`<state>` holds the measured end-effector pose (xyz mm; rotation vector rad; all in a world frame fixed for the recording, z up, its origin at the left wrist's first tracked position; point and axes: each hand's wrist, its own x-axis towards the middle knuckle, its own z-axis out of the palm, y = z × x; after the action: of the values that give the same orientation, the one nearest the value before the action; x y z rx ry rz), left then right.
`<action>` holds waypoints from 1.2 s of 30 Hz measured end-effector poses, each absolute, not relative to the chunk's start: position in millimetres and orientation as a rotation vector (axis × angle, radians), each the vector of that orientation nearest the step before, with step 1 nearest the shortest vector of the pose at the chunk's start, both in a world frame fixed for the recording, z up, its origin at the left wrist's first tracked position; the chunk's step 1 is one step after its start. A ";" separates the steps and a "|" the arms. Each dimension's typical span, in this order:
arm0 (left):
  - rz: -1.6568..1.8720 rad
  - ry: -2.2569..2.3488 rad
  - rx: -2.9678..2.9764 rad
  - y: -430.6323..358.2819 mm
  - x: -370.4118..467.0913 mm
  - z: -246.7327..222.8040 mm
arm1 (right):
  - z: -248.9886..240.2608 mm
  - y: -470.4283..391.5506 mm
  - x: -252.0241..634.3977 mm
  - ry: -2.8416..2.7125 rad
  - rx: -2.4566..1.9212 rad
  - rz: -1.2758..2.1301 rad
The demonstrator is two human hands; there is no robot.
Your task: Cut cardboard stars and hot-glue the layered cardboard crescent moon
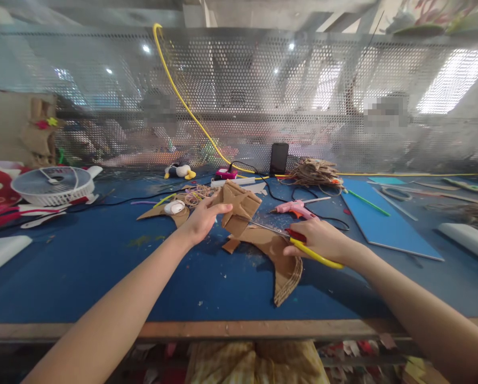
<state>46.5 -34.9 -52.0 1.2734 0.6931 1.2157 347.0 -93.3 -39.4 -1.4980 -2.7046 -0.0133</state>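
My left hand (202,217) grips a piece of cardboard (239,205) by its left side, thumb on top. A star shape shows on the face of this piece. Closed round the red and yellow handles of a pair of scissors (295,242) is my right hand (321,240). The scissor blades point left and reach the lower right edge of the held cardboard. Beneath them on the table lies a curved, crescent-like cardboard cutout (281,261) with layered edges. A small cardboard scrap (231,245) rests beside it.
Behind my right hand lies a pink glue gun (295,208) with a black cord. A blue board (387,218) is to the right, and a bundle of brown twine (317,173) sits at the back. A white fan (53,186) lies at left. A phone (279,159) leans against the perforated metal screen (239,85).
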 end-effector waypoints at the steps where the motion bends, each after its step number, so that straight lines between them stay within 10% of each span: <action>1: 1.200 0.690 1.284 -34.9 46.4 -52.0 | -39.3 -92.9 347.4 -2.701 -1.494 0.015; 36: 1.153 0.725 1.410 -38.1 39.2 -53.9 | -45.8 -89.5 349.5 -2.643 -1.328 0.073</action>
<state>39.2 -38.1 -53.9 1.4101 0.7251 1.1528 349.5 -89.5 -45.8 -1.3285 -2.6428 0.0729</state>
